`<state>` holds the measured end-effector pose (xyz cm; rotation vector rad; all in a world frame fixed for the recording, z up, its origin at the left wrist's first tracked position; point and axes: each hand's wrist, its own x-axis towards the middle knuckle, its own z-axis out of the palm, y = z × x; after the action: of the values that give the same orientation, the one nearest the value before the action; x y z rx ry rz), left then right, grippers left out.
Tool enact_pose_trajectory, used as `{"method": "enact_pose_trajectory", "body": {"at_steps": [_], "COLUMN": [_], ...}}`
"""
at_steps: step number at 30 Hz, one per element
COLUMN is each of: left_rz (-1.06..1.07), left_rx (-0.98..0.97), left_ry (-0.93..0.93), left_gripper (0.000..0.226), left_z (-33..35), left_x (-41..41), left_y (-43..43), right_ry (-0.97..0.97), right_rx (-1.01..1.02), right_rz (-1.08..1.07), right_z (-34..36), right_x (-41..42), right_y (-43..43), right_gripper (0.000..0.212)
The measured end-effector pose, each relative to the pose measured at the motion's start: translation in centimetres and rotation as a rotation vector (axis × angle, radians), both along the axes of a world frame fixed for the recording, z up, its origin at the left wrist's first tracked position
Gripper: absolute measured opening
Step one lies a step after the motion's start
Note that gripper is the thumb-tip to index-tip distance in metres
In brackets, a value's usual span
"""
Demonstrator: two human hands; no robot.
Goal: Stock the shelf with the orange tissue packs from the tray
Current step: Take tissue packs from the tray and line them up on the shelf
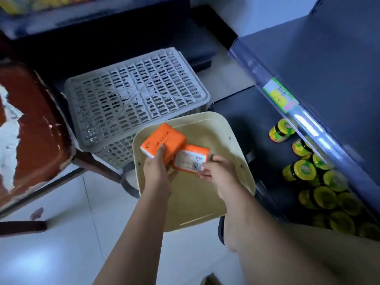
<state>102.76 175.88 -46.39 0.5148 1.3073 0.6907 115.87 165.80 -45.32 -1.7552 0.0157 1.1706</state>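
The left hand (156,169) grips one orange pack (164,138), thumb on top and fingers curled beneath. The right hand (218,171) pinches a second pack (191,159) by its near corner. Both packs are above the tray (216,130), just beyond the hands, and appear to touch. To do this well, draw them apart first, then swing right to the shelf (257,112) beyond the right hand, clear of the jars (304,171). The first pack's long axis seems to run diagonally from the left thumb to far-right. The second lies label-up, crosswise to the right hand.
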Motion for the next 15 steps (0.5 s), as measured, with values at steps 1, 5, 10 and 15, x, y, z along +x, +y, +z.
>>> {"method": "enact_pose_trajectory", "body": {"at_steps": [1, 5, 10, 15], "left_rz": [-0.003, -0.022, -0.106, -0.145], "left_rx": [0.030, 0.153, 0.211, 0.174], "left_ry": [-0.041, -0.164, -0.361, -0.525], "left_gripper": [0.018, 0.032, 0.040, 0.016], "left_z": [1.4, 6.1, 11.1, 15.8], "left_x": [0.1, 0.3, 0.9, 2.4], "left_y": [-0.3, -1.7, -4.7, -7.5], "right_ry": [0.028, 0.125, 0.010, -0.141], "right_rx": [0.050, 0.157, 0.201, 0.398], "right_rz": [-0.048, -0.276, -0.398, -0.375], "right_z": [1.1, 5.9, 11.6, 17.4], "right_x": [0.1, 0.5, 1.9, 3.3], "right_y": [-0.5, -2.1, -4.5, -7.5], "right_gripper": [0.011, 0.040, 0.013, 0.070]}}
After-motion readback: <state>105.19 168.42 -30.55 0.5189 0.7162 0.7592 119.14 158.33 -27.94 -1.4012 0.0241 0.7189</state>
